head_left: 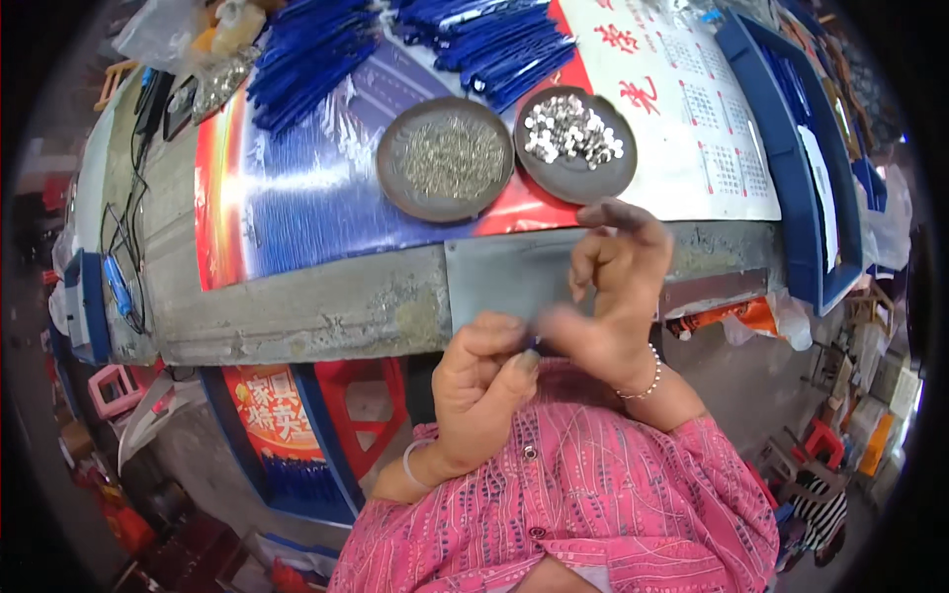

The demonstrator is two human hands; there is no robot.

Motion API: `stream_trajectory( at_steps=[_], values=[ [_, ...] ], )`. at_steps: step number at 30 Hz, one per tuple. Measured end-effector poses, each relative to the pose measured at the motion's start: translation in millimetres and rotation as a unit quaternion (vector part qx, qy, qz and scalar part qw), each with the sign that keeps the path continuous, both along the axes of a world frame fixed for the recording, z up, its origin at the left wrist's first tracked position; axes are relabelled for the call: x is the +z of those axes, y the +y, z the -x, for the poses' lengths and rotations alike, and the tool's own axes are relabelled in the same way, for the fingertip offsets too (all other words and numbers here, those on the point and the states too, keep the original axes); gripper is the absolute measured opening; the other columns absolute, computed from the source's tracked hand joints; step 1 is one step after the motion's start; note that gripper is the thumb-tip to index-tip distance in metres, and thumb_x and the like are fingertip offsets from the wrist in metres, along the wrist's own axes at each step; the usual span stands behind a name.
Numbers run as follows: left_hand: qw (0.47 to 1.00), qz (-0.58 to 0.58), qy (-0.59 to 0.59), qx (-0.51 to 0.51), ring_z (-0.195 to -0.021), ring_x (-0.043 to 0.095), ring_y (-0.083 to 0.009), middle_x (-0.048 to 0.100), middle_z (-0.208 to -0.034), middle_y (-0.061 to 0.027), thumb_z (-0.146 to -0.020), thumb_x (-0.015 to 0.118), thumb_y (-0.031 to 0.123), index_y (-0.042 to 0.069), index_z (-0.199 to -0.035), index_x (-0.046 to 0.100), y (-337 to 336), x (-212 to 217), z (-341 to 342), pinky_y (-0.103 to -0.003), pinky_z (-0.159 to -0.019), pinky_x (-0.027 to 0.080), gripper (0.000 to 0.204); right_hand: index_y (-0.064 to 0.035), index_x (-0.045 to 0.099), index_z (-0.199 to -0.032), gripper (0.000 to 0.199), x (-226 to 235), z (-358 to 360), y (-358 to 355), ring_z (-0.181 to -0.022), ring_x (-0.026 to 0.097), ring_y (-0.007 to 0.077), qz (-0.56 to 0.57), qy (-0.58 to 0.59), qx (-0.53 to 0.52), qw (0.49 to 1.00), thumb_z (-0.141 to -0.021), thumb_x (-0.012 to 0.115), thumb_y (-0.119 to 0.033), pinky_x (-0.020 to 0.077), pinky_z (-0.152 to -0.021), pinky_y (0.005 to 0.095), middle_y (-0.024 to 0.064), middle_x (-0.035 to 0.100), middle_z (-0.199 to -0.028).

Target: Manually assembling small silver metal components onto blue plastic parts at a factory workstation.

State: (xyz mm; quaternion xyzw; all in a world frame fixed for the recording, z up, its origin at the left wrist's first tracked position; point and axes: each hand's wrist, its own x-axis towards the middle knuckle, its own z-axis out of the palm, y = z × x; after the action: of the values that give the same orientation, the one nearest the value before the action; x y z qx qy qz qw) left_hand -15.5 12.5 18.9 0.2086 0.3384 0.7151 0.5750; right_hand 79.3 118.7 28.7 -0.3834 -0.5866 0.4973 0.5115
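My left hand (482, 381) is held in front of my chest, thumb and fingers pressed together. A tiny bluish-dark bit shows at its fingertips, too small to name. Close beside it my right hand (625, 287) is raised, its fingers bent and apart, with nothing visible between them. The right thumb is smeared by motion near the left fingertips. Beyond the hands, on the table, stand two dark round dishes. One dish (392, 188) holds many thin metal pins or wires; the other dish (593, 188) holds small white and silvery round pieces.
Bundles of long blue strips (311, 64) lie at the back on a printed poster sheet (306, 212). A blue tray (791, 178) stands at the right edge. Cables (129, 232) run along the table's left side. Below left is a blue bin (336, 474) beside a red stool (368, 415).
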Motion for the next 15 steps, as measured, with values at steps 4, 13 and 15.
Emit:
stream_trajectory(
  at_steps=[4, 13, 15],
  values=[
    [0.998, 0.046, 0.042, 0.015, -0.072, 0.049, -0.0085, 0.047, -0.105, -0.0102, -0.085, 0.052, -0.012, 0.001, -0.103, 0.049, -3.3, 5.0, -3.4, -0.021, -0.058, 0.043, 0.022, -0.0056, 0.029, -0.122, 0.069, 3.2, -16.0, -14.1, -0.065, 0.041, 0.0108, -0.19, 0.022, 0.143, 0.971, -0.063, 0.064, 0.007, 0.035, -0.056, 0.023, 0.0114, 0.042, -0.114],
    [0.992, 0.005, 0.119, 0.043, -0.07, 0.049, -0.0105, 0.05, -0.101, -0.0091, -0.087, 0.052, -0.007, 0.005, -0.104, 0.048, 8.0, -3.7, -5.1, -0.021, -0.058, 0.041, 0.021, -0.0027, 0.046, -0.089, 0.028, -5.0, -19.1, -14.9, -0.055, 0.036, 0.0101, 0.034, -0.056, 0.25, 0.966, -0.077, 0.07, -0.014, 0.0303, -0.048, 0.0245, 0.0043, 0.046, -0.076],
    [0.992, 0.013, 0.118, 0.038, -0.07, 0.048, -0.0097, 0.05, -0.102, -0.0085, -0.088, 0.053, -0.005, 0.005, -0.104, 0.048, 3.5, -1.3, -8.6, -0.02, -0.058, 0.041, 0.021, -0.0021, 0.047, -0.081, 0.024, -2.1, -19.8, -16.6, -0.052, 0.037, 0.011, 0.078, -0.054, 0.239, 0.966, -0.079, 0.068, -0.015, 0.0298, -0.046, 0.0262, 0.0038, 0.045, -0.069]
  ],
)
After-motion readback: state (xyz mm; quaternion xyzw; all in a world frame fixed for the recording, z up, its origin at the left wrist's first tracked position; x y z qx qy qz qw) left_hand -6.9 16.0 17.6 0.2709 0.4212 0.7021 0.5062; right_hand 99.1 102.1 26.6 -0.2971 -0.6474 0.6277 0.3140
